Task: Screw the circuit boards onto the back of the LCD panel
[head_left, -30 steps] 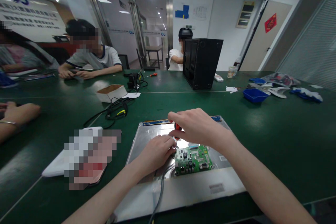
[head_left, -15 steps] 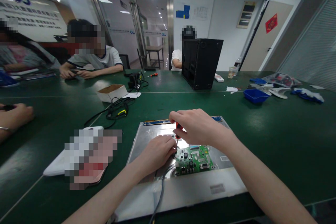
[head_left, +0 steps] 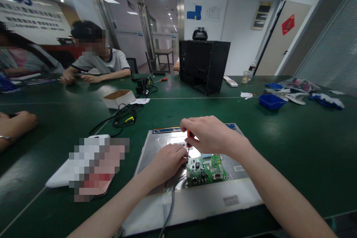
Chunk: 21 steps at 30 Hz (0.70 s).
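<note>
My right hand (head_left: pixel 209 134) is closed around the red and black handle of a screwdriver (head_left: pixel 190 134), its shaft pointing down. The tip is at the left upper corner of a green circuit board (head_left: pixel 208 171). My left hand (head_left: pixel 169 160) rests on the metal back of a display panel (head_left: pixel 147 148), fingers pinched together beside the screwdriver tip. Whatever lies between those fingertips is hidden. The board sits on the panel, which lies flat before me. A dark cable (head_left: pixel 172 208) runs from beside the board over the panel's near edge.
Left of the panel lie a white object (head_left: pixel 63 171) and a pink phone-like object (head_left: pixel 111 163), both partly blurred. Beyond are black cables (head_left: pixel 119 121), an open white box (head_left: pixel 118 98), a black computer case (head_left: pixel 206 67) and a blue tray (head_left: pixel 271 102). Co-workers sit around the table.
The black computer case has turned and shifted left. At the far left side, a co-worker's hands have moved slightly apart. My own hands stay almost in place with the screwdriver.
</note>
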Available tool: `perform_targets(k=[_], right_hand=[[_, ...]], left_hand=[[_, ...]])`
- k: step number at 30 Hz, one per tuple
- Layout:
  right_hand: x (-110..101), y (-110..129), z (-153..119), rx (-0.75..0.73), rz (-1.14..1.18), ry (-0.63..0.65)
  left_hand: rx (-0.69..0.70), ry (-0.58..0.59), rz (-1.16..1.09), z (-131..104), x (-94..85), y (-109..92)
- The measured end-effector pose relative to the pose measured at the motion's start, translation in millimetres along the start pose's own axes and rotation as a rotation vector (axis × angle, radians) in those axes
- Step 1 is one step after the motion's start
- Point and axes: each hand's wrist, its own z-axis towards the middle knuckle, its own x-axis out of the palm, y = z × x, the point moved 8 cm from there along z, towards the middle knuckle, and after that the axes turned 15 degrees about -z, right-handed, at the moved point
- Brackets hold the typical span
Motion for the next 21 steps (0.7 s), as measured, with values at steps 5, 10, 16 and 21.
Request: perform_targets(k=[5, 10, 16, 21], right_hand=[[-0.6, -1.3, 0.3, 0.029, -0.058, 0.017], [-5.1, 4.5, -4.2, -0.059, 0.038, -0.002], [-1.0, 1.7, -2.3, -0.03, 0.013, -0.01], [0.3, -2.6, 0.6, 0.023, -0.043, 0.001]], left_hand=[[0.005, -0.009, 0.004, -0.5, 1.2, 1.9], [-0.006, 0.013, -0.008, 1.5, 4.2, 3.6], [0.006, 0.005, -0.007, 0.9, 3.0, 1.1], [0.017, -0.025, -0.008, -0.1, 0.6, 0.0]])
